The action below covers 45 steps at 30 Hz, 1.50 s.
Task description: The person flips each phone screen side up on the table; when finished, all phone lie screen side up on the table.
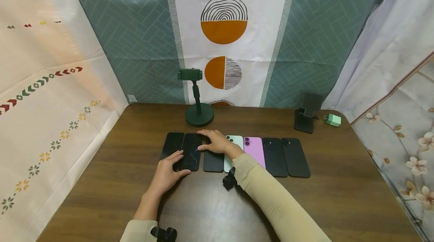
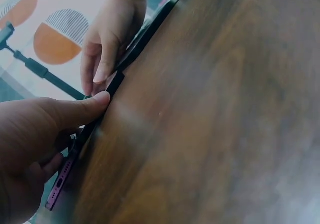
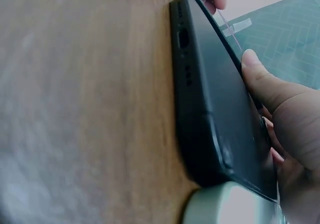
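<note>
Several smartphones lie in a row. My left hand [image 1: 166, 174] is at the left end, with fingertips between the leftmost phone [image 1: 173, 142] and the second, dark-screened phone [image 1: 191, 153]. Its thumb is at the second phone's lower edge. From the other side, my right hand [image 1: 217, 142] touches that same phone, with index fingertip near the top right corner and thumb at the right edge. Under the right hand lies a black phone [image 1: 213, 163], partly hidden; the right wrist view shows its port end [image 3: 185, 39]. A pink edge [image 2: 59, 184] shows below my left fingers.
Right of the hands lie a mint phone [image 1: 236, 140], a pink phone [image 1: 254, 149] and two black phones [image 1: 275, 157]. Behind stand a green phone holder [image 1: 199, 115] and a black folding stand [image 1: 305, 121], with a green charger [image 1: 333, 120] beside it.
</note>
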{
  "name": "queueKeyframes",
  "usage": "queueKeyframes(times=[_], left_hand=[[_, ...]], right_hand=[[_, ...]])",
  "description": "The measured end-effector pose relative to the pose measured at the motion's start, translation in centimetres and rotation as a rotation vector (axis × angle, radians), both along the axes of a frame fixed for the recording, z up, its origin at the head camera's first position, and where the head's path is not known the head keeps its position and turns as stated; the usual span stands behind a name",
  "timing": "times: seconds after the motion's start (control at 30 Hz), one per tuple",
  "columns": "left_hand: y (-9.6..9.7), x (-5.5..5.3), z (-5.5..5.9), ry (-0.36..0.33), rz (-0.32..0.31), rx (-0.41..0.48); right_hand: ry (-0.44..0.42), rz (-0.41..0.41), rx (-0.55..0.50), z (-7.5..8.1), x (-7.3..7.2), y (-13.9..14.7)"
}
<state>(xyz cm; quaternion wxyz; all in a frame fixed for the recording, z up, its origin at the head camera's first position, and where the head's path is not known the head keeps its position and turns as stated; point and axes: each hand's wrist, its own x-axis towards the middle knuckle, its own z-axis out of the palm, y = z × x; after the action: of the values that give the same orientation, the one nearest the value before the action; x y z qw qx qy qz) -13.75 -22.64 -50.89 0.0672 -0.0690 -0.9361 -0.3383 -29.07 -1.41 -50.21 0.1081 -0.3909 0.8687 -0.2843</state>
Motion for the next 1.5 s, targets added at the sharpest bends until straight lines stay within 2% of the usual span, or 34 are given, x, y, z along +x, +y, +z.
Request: queueKeyframes(times=[0.2, 0.33, 0.73, 0.97, 1.13, 1.33, 1.5], left_hand=[[0.7, 0.1, 0.3, 0.006, -0.011, -0.012], [1.3, 0.0, 0.3, 0.019, -0.02, -0.016], [3.3, -0.7, 0.1, 0.075, -0.085, 0.022], [4.4, -1.3, -0.1, 0.022, -0.109, 0.036], [5.1, -1.8, 0.0, 0.014, -0.118, 0.041], [6.0, -2.1, -0.2, 0.011, -0.156, 0.059], [6.9, -2.3, -0.3, -0.015, -0.178, 0.026]], right_hand=[[0.064, -0.025, -0.088, 0.0, -0.3, 1.0], [0.068, -0.072, -0.13, 0.2, -0.5, 2.3], [0.036, -0.134, -0.119, 0.6, -0.6, 5.5], [0.023, -0.153, -0.098, 0.7, 0.0, 6.8], [0.024, -0.173, -0.103, 0.7, 0.2, 7.5], [-0.003, -0.18, -0.101, 0.0, 0.3, 7.9], [0.018, -0.155, -0.059, -0.5, 0.4, 8.2]])
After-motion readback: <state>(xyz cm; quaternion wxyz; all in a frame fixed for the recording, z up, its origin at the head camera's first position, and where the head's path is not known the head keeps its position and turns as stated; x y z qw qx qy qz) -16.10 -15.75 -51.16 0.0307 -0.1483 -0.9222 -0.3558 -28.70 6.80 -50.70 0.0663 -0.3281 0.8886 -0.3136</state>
